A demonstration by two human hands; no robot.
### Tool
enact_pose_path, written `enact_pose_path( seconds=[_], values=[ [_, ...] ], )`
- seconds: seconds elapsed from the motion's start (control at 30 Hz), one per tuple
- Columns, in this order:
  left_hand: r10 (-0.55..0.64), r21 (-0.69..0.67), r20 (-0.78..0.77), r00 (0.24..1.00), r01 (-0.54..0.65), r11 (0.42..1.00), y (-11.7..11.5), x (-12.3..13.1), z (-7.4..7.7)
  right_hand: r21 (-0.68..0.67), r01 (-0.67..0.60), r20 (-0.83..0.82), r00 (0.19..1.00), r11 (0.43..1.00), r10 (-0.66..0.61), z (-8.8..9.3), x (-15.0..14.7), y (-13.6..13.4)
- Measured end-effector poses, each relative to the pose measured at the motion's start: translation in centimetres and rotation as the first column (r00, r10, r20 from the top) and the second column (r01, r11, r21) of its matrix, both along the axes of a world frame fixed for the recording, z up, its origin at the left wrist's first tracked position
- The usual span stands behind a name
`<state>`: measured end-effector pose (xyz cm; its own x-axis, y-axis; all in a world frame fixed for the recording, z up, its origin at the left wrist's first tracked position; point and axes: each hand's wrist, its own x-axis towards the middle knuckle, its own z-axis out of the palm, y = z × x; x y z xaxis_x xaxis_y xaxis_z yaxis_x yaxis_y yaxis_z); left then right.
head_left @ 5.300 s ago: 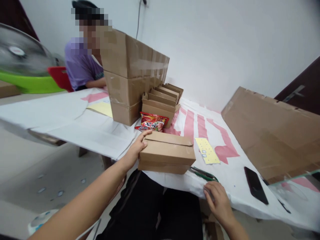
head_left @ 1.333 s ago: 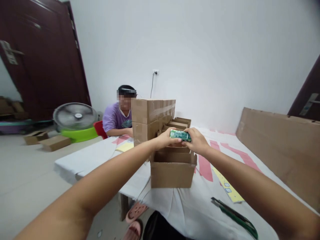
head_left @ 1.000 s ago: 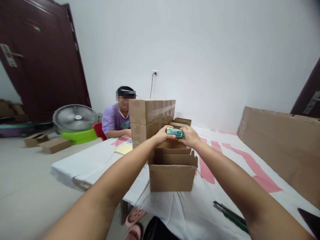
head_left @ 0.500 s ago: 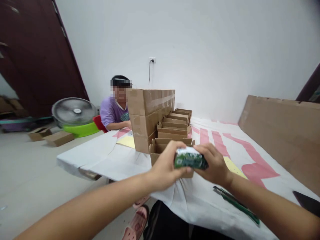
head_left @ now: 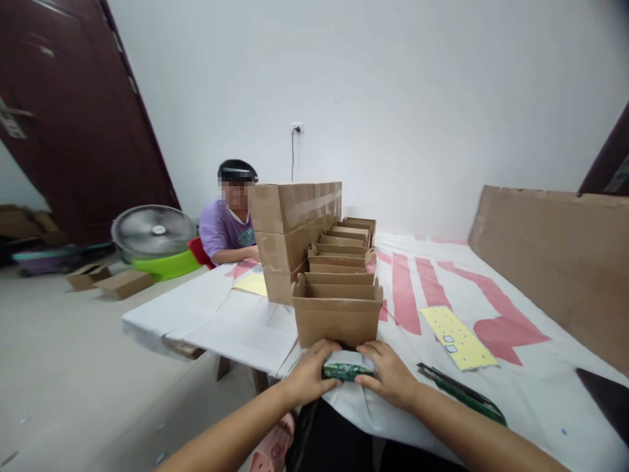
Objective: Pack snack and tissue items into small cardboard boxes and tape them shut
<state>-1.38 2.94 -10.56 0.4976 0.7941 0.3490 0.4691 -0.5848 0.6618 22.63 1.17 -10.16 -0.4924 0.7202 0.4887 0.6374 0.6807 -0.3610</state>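
Observation:
A small green and white packet (head_left: 348, 367) is held between both hands at the near edge of the table. My left hand (head_left: 314, 375) grips its left end, thumb in front and fingers behind. Round the right end, my right hand (head_left: 386, 375) is closed in the same manner. Just behind the packet stands an open cardboard box (head_left: 337, 321), its flaps upright. More open boxes (head_left: 339, 263) run in a row behind it. To the right of my right hand lies a green utility knife (head_left: 464, 395) on the tablecloth.
Taped cartons (head_left: 285, 246) are stacked left of the open boxes. A person in a purple shirt (head_left: 221, 229) sits beyond them. A yellow sheet (head_left: 459, 337) and a dark flat object (head_left: 602, 400) lie on the right. A large cardboard panel (head_left: 550, 262) leans at the right.
Both hands have brought the packet down and nearer, from in front of the open box's top to the table edge. The nearest box and the yellow sheet now show more fully.

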Motion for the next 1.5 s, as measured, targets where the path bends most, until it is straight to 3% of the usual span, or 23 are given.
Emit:
enact_pose_path(
  seconds=[0.07, 0.13, 0.2, 0.27, 0.43, 0.53, 0.7, 0.87, 0.97, 1.2, 1.37, 1.5],
  values=[
    [0.066, 0.058, 0.018, 0.998, -0.067, 0.996, 0.0, -1.4, -0.5, 0.039, 0.06, -0.078, 0.995, 0.997, -0.056, -0.4, 0.3, 0.0],
    [0.228, 0.088, 0.1, 0.968, -0.237, 0.967, 0.2, -2.6, -0.8, 0.037, 0.186, -0.188, 0.966, 0.982, -0.176, -1.0, 0.9, 0.4],
    [0.43, 0.086, 0.203, 0.88, -0.453, 0.887, 1.1, -3.4, -0.9, -0.043, 0.313, -0.307, 0.899, 0.949, -0.311, -1.6, 1.1, 1.2],
    [0.546, 0.032, 0.298, 0.783, -0.58, 0.814, 2.4, -3.8, -0.8, -0.143, 0.35, -0.405, 0.833, 0.926, -0.377, -2.1, 0.9, 2.2],
    [0.531, -0.184, 0.495, 0.688, -0.514, 0.838, 5.9, -4.1, -0.7, -0.162, 0.092, -0.545, 0.822, 0.982, -0.167, -2.5, -1.0, 4.3],
    [0.545, -0.247, 0.527, 0.652, -0.496, 0.832, 7.1, -4.6, -1.3, -0.169, 0.0, -0.592, 0.8, 0.986, -0.102, -3.0, -1.4, 4.6],
    [0.514, -0.264, 0.553, 0.655, -0.448, 0.854, 7.0, -5.1, -2.2, -0.238, -0.11, -0.592, 0.804, 0.965, -0.054, -3.8, -0.9, 4.1],
    [0.541, -0.281, 0.578, 0.611, -0.473, 0.835, 6.6, -4.9, -2.3, -0.292, -0.196, -0.489, 0.872, 0.936, 0.03, -3.5, -0.5, 3.8],
    [0.539, -0.255, 0.584, 0.608, -0.493, 0.832, 6.6, -5.0, -2.3, -0.295, -0.202, -0.404, 0.912, 0.934, 0.07, -3.1, -0.6, 3.5],
    [0.557, -0.258, 0.56, 0.614, -0.51, 0.821, 6.4, -4.8, -1.9, -0.283, -0.024, -0.25, 0.967, 0.959, -0.05, -2.2, -0.8, 2.8],
    [0.538, -0.243, 0.565, 0.626, -0.496, 0.833, 6.2, -4.6, -1.4, -0.276, -0.154, -0.22, 0.971, 0.949, 0.094, -2.3, -0.3, 3.2],
    [0.535, -0.241, 0.555, 0.637, -0.492, 0.836, 6.6, -4.7, -1.5, -0.302, -0.136, -0.221, 0.973, 0.944, 0.069, -2.4, -0.2, 3.2]
  ],
)
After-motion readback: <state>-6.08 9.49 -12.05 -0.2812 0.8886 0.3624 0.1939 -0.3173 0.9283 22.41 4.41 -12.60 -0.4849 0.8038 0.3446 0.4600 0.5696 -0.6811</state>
